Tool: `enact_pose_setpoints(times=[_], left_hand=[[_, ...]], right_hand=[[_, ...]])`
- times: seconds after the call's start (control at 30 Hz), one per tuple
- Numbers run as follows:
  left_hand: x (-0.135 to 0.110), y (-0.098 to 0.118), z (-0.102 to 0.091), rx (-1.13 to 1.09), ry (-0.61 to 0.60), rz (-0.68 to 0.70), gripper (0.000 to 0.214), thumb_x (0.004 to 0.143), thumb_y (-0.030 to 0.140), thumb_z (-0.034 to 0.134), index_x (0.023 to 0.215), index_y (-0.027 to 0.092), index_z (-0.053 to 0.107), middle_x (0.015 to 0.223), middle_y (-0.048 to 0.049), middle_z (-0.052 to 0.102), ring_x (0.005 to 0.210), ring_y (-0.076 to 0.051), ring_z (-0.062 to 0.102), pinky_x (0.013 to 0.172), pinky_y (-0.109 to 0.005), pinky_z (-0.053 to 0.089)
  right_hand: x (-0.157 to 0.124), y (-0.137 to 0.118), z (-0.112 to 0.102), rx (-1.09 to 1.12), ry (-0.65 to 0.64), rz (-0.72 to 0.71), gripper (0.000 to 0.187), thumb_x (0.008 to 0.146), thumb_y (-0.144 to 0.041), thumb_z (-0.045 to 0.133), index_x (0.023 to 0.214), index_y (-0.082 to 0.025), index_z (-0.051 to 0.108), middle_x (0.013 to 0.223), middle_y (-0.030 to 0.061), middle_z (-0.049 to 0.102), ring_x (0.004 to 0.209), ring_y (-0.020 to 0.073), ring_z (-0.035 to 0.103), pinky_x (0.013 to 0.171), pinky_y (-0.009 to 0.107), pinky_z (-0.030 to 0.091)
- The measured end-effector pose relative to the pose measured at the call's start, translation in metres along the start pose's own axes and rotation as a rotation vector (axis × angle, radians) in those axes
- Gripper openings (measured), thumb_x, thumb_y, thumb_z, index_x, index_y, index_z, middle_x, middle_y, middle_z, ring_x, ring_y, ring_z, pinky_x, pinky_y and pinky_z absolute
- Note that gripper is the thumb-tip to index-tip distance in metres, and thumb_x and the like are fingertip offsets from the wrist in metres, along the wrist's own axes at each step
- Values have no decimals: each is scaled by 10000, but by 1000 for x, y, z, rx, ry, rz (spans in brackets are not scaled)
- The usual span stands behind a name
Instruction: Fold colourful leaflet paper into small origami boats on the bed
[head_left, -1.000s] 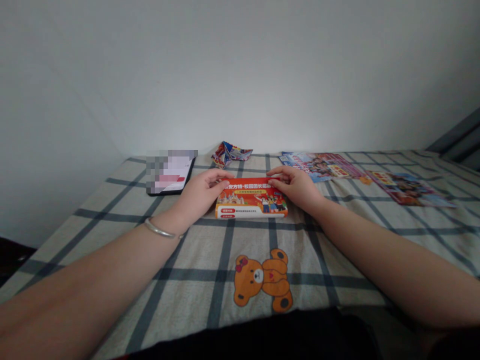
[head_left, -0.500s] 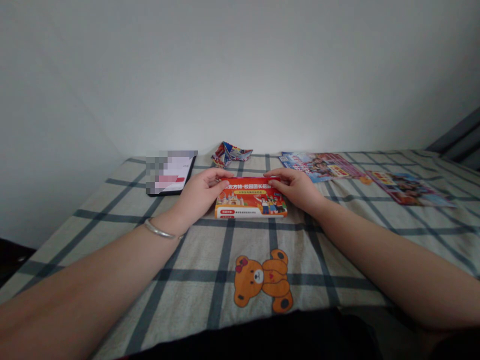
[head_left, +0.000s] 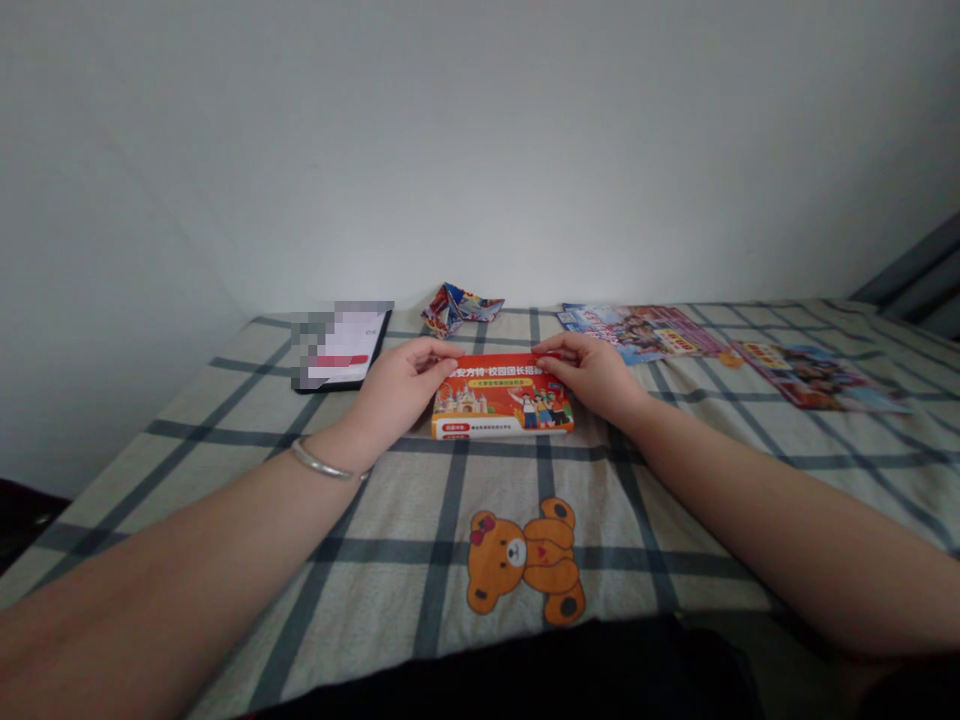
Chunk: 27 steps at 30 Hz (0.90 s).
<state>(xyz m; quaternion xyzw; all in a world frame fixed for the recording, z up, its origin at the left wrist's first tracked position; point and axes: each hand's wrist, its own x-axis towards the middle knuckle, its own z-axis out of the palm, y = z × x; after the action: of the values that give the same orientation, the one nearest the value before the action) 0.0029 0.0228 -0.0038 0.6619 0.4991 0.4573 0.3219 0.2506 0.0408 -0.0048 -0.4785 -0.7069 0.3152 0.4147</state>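
Observation:
A red folded leaflet point(head_left: 502, 395) with white and yellow print lies at the middle of the cloth-covered surface, its lower white part bent over at the front edge. My left hand point(head_left: 409, 385) grips the leaflet's left end, thumb on top and fingers along the far edge. At the opposite end, my right hand point(head_left: 592, 375) pinches the upper right corner in the same way. The undersides of the fingers and the back of the leaflet are hidden. A silver bangle circles my left wrist.
Behind the left hand lies a phone or tablet point(head_left: 349, 345) with a partly blurred screen. A crumpled or folded colourful paper point(head_left: 461, 308) sits near the wall point(head_left: 480, 150). Two printed flyers, one point(head_left: 637, 332) and another point(head_left: 814, 377), lie to the right on the checked cloth point(head_left: 375, 600).
Both hands keep their hold on the leaflet, and it stays in nearly the same place. Only a very slight shift of the fingers and the leaflet shows.

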Motion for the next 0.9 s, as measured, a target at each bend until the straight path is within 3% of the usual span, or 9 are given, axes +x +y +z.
enact_pose_setpoints(times=[0.17,0.43,0.73,0.9], left_hand=[[1,-3,-3,148,-1,68,160,848,235,591,949,200,710,949,-34,735,856,-184,672,836,-364,545],[3,2,-8,408,-3,173,147,822,210,614,880,232,747,927,-19,739,863,-203,667,875,-370,516],[11,-2,-8,472,-75,145,159,811,184,605,863,225,749,887,-31,750,822,-216,670,800,-363,508],[13,-5,-8,618,-71,224,153,816,203,612,875,231,751,882,-44,742,847,-241,646,850,-413,475]], right_hand=[[0,-1,-2,-55,2,1,102,830,-216,644,920,-210,693,879,37,747,802,164,697,724,313,564],[1,0,-8,-414,-10,-112,128,821,-243,662,927,-236,734,834,21,725,734,156,633,665,276,481],[8,2,-7,-511,-45,-136,142,811,-197,647,911,-210,746,833,36,724,745,165,600,678,289,441],[11,8,-7,-553,-42,-190,148,825,-217,633,919,-224,747,847,39,727,771,183,588,711,315,436]])
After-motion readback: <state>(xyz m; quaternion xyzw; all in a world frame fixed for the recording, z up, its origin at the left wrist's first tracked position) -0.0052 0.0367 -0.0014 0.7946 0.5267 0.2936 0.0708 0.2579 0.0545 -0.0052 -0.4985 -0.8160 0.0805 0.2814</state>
